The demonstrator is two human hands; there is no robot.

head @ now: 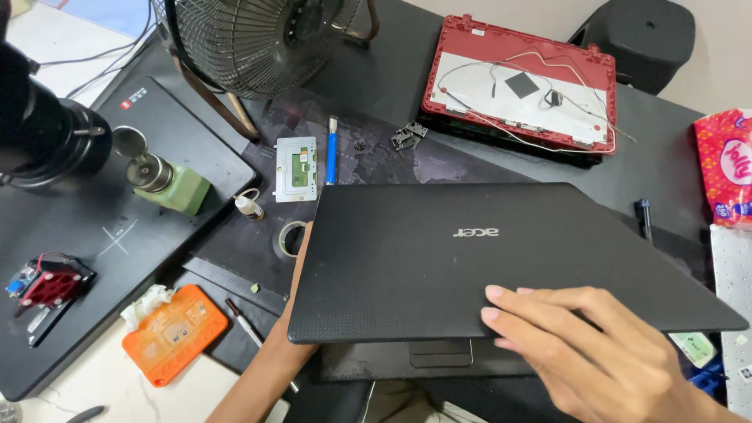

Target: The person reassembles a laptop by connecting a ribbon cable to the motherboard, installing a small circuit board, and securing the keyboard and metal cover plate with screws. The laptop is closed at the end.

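A black laptop (439, 251) lies in front of me with its textured lid nearly shut over the base; a strip of palm rest and touchpad button shows below the lid's near edge. My right hand (595, 352) rests flat on the lid's near right part, fingers together and pointing left. My left hand (296, 266) is at the laptop's left edge, mostly hidden under the lid, only the wrist and thumb side visible; it appears to hold the lid's left side.
A red laptop shell (470, 66) with loose wires lies at the back. A fan (258, 39), a blue tool (331, 153), a small circuit plate (296, 168), tape roll (291, 237), orange tray (174, 333) and another black laptop (78, 227) sit left.
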